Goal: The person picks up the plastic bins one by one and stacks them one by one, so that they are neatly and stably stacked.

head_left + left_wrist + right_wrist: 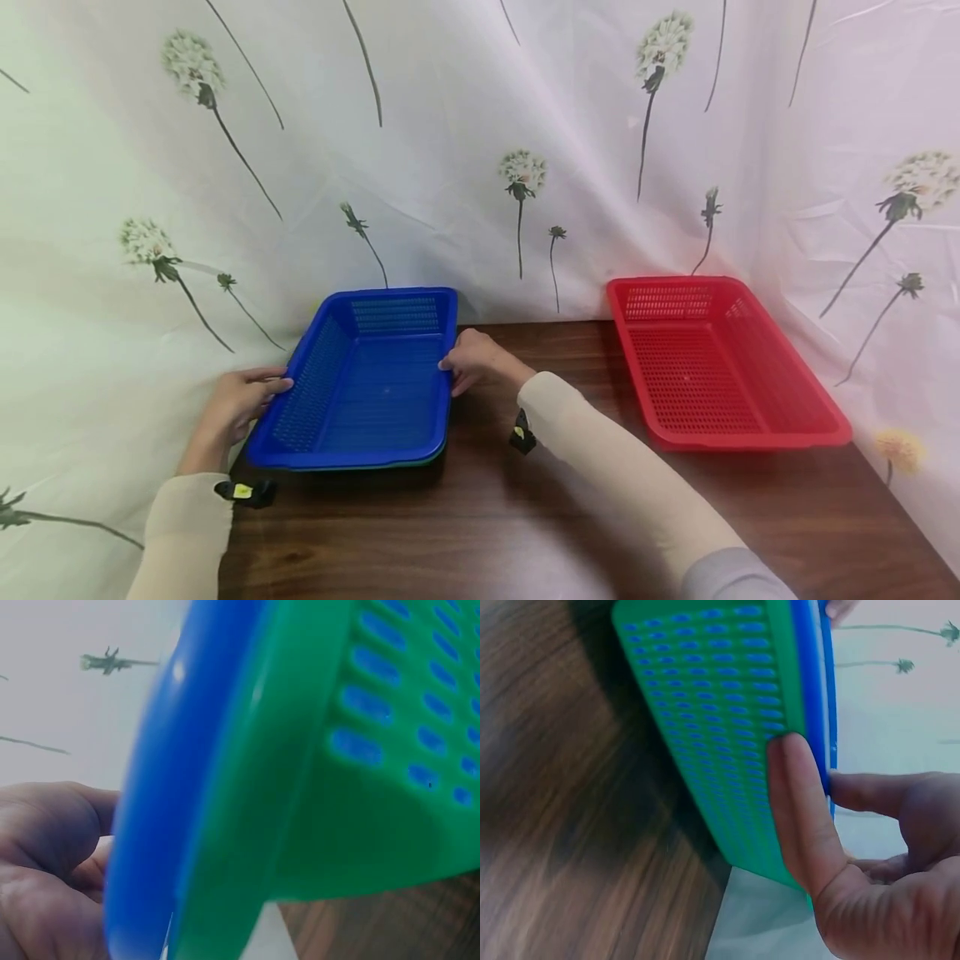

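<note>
A blue plastic basket [386, 392] with slotted walls sits nested inside a green basket [705, 712] on the left of the table. Only a thin green edge shows from above; the wrist views show the green wall beneath the blue rim. My left hand [236, 408] holds the left rim, its thumb near the top edge and its other fingers partly hidden. On the opposite side, my right hand [476, 360] pinches the right rim, one finger against the green wall and another digit at the blue edge.
A red slotted basket [686, 379] stands at the right of the brown wooden table [465, 533]. Behind and beside the table hangs a white curtain [465, 100] with dandelion prints, close to the baskets' far ends.
</note>
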A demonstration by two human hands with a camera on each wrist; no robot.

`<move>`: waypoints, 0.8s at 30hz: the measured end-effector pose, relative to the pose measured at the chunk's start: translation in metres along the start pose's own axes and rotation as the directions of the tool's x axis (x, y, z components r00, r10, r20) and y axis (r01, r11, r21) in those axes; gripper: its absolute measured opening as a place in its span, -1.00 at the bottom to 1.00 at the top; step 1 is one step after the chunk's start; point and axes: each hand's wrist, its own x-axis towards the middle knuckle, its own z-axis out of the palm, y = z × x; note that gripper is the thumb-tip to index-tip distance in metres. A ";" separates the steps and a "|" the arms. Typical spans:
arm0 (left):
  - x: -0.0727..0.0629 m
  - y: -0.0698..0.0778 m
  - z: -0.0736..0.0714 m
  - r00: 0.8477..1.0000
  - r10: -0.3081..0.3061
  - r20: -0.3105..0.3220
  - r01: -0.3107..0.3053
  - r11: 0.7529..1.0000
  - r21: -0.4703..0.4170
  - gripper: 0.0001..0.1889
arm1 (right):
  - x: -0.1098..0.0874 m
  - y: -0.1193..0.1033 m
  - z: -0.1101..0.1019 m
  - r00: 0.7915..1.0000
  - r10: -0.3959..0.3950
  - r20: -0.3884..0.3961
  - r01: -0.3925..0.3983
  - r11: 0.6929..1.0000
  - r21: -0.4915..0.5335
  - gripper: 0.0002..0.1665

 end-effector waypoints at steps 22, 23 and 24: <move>-0.008 0.022 0.052 0.986 0.087 0.141 -0.060 0.980 -0.187 -0.38 | -0.024 0.028 -0.067 0.996 0.064 0.060 -0.059 0.995 -0.080 -0.66; -0.009 0.023 0.056 0.986 0.094 0.141 -0.065 0.979 -0.195 -0.39 | -0.026 0.030 -0.070 0.996 0.064 0.060 -0.058 0.995 -0.084 -0.65; -0.009 0.024 0.059 0.985 0.102 0.141 -0.072 0.976 -0.205 -0.40 | -0.028 0.031 -0.074 0.996 0.065 0.059 -0.060 0.994 -0.090 -0.64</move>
